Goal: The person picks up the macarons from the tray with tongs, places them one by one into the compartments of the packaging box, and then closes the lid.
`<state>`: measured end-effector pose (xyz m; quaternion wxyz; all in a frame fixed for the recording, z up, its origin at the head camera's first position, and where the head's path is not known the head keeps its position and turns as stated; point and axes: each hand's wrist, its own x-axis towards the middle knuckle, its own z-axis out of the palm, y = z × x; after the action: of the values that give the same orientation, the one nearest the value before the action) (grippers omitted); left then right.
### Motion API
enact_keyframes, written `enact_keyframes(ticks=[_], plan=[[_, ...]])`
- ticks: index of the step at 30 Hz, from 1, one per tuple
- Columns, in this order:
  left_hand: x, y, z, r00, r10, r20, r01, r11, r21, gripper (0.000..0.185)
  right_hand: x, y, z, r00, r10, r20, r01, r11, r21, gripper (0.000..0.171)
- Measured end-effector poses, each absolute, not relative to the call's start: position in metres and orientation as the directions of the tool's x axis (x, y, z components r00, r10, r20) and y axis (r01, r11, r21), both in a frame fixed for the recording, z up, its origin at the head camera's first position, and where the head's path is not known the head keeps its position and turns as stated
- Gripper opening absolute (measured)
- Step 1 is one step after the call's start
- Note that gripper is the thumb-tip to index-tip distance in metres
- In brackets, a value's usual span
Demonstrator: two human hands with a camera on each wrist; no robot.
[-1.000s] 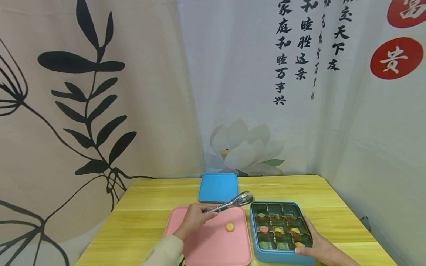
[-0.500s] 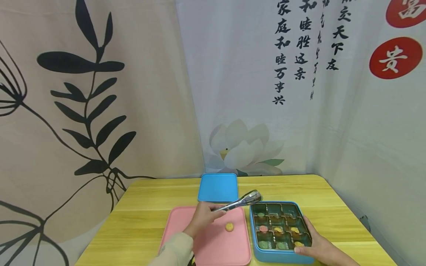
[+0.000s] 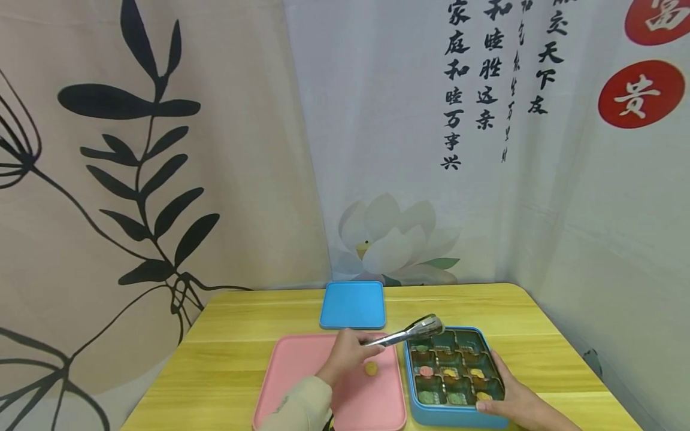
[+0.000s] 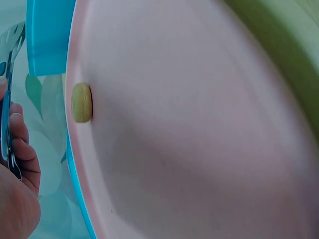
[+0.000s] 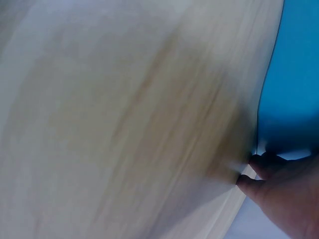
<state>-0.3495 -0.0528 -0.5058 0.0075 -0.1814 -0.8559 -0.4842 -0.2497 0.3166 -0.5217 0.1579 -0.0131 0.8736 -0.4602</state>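
Note:
My left hand grips metal tongs. Their tips hover over the far left corner of the blue box, which is divided into compartments holding small coloured cakes. A single yellow cake lies on the pink tray, just right of my left hand; the left wrist view shows the same cake near the tray's rim. My right hand holds the box's near right corner, thumb on the rim. In the right wrist view its fingers press against the blue wall.
The blue lid lies flat behind the pink tray. All of this sits on a yellow wooden table, with printed curtains hanging close behind it and on the right.
My left hand has carried the tongs rightward, from over the pink tray to over the box's far left corner. The right hand stays on the box.

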Motion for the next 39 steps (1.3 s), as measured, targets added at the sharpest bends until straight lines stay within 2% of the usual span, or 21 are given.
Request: enact_keyframes(ticks=[10,24,29,39], plan=[[-0.349,-0.042,-0.507,-0.919,0.33,0.217,0.358,0.464,0.81,0.017,-0.249,0.315,-0.52,-0.948,-0.188,-0.258,0.109,0.57,-0.815,0.114],[-0.349,-0.05,-0.5,-0.94,0.296,0.169,0.301,0.49,0.818,0.023,-0.249,0.315,-0.519,-0.947,-0.181,-0.266,0.123,0.561,-0.819,0.115],[-0.349,-0.056,-0.499,-0.931,0.307,0.196,0.327,0.471,0.819,0.025,-0.249,0.317,-0.52,-0.946,-0.187,-0.264,0.122,0.552,-0.825,0.115],[-0.352,-0.07,-0.501,-0.949,0.265,0.169,0.28,0.468,0.838,0.024,-0.246,0.316,-0.52,-0.946,-0.196,-0.259,0.113,0.55,-0.828,0.115]])
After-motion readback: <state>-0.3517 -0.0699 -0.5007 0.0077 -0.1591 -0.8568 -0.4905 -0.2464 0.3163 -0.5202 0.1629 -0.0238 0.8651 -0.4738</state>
